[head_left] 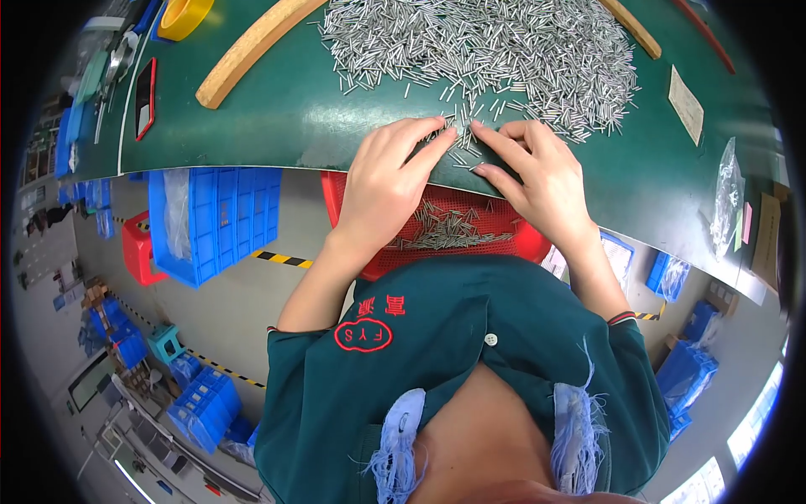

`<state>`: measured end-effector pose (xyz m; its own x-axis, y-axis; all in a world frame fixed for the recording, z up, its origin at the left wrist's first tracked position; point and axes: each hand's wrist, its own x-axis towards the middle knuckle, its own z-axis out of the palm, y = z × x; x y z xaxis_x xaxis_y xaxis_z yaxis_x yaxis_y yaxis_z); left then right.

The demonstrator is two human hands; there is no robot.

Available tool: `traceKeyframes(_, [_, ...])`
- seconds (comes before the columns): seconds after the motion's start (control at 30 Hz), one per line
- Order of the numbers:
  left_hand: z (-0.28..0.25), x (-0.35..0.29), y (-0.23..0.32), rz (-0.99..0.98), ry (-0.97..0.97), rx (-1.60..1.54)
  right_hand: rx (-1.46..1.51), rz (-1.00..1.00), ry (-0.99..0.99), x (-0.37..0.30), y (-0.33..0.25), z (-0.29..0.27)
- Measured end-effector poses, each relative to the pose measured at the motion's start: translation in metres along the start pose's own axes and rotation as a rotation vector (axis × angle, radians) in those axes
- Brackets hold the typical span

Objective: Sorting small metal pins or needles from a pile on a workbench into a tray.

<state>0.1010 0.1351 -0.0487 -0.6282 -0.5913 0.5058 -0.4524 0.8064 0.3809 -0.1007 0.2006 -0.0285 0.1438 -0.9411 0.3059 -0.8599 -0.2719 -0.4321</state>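
A large heap of small silvery metal pins (487, 50) covers the far middle of the green table (252, 139). A few loose pins (464, 151) lie near the front edge, between my two hands. My left hand (388, 172) is at the left of these pins, its fingers stretched out and touching some of them. My right hand (541, 172) reaches in from the right, with thumb and index finger apart beside the same pins. Below the table edge, between my forearms, a red mesh basket (336, 197) holds more pins.
Wooden strips (252, 55) flank the heap. At the left are a red-edged phone (146, 101) and a yellow tape roll (185, 17). A paper card (686, 106) and a plastic bag (727, 197) lie at right. A blue crate (239, 223) stands below the table.
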Motion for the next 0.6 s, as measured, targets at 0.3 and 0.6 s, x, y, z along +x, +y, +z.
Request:
traceKeyframes(0.3, [-0.01, -0.044, 0.006, -0.076, 0.075, 0.107, 0.062, -0.042, -0.082, -0.015, 0.0, -0.012])
traceKeyframes(0.6, [-0.001, -0.024, 0.014, -0.07, 0.023, 0.04, 0.07, 0.036, -0.023, -0.01, -0.005, -0.003])
